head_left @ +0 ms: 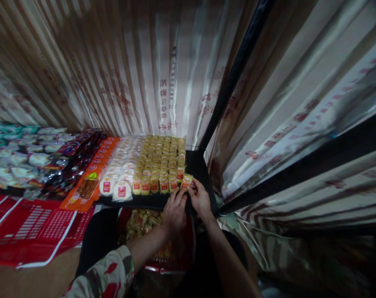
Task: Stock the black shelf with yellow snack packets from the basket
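Note:
My right hand [199, 198] pinches a small yellow wrapped snack packet [186, 180] at the right end of the front row on a black shelf [196, 165]. My left hand [174, 213] rests just beside it, fingers bent toward the same packet and touching the shelf's front edge. Rows of the same yellow packets [162, 159] fill the shelf behind. Below my arms sits a red bag [150, 223] holding more yellow packets.
White round packets [121, 165] lie left of the yellow rows, then orange packs [93, 176], dark packs [70, 159] and pale green-white ones [17, 153]. Striped plastic curtains [150, 70] hang behind and on the right. Red printed sheets [35, 227] lie at lower left.

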The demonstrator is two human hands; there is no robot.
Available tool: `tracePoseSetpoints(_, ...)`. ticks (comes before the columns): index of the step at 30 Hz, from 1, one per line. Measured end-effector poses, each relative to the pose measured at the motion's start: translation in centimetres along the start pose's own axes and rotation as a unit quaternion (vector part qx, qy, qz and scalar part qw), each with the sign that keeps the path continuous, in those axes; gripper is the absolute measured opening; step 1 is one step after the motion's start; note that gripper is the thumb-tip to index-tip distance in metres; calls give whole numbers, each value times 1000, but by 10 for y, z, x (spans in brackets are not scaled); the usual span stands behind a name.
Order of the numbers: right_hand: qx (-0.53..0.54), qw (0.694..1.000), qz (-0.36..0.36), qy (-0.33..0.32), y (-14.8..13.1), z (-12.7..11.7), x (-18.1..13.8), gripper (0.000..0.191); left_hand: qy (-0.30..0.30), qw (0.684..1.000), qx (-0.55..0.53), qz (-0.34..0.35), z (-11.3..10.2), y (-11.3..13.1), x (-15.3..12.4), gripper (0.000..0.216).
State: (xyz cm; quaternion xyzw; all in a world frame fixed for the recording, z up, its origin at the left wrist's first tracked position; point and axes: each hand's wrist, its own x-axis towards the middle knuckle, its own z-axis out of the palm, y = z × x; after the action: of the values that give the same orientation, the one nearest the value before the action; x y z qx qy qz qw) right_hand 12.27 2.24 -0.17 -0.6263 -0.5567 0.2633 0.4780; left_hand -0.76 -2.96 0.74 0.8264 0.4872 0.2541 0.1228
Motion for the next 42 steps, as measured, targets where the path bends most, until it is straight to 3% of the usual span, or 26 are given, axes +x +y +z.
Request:
tracePoseSetpoints(10, -46, 998, -48, -19, -1, 13, 12, 39, 22, 992, 116, 46, 14, -24, 1, 45)
tracePoseSetpoints(18, -43, 997, -70, -11, 2, 24, 9, 43, 9, 993, 87, 73, 10, -38, 5, 45)
tracePoseSetpoints(28, -150, 982, -114, 12, 12, 37, 5, 42, 16, 997, 8, 81, 6, -47, 12, 46)
tracePoseSetpoints(36, -176, 978, -100, 41, 13, 39, 4, 42, -1, 995, -19, 101, 2, -47, 11, 51)
tracePoseSetpoints(42, -138, 985, -88, 51, 12, 38, 4, 45, 50, 992, 12, 112, 6, -49, 2, 40)
